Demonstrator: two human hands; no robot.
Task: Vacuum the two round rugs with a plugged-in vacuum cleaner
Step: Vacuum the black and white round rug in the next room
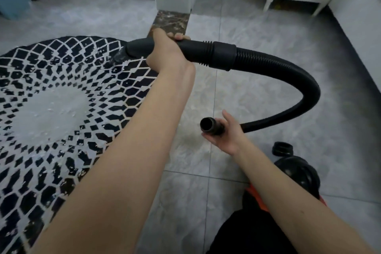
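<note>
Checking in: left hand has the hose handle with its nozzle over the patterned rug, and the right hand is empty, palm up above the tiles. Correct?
Not quite. The head view shows the right hand is not empty: a short black tube piece lies in its palm above the tiles. The rest holds: the left hand grips the hose handle, its nozzle over the patterned rug.

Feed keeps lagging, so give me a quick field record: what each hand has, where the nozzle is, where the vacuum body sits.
left hand: grips hose handle
right hand: holds short black tube, fingers loosely round it
nozzle: over far edge of black-and-white round rug
vacuum body: on tile floor, beside right forearm
second rug: not in view
</note>
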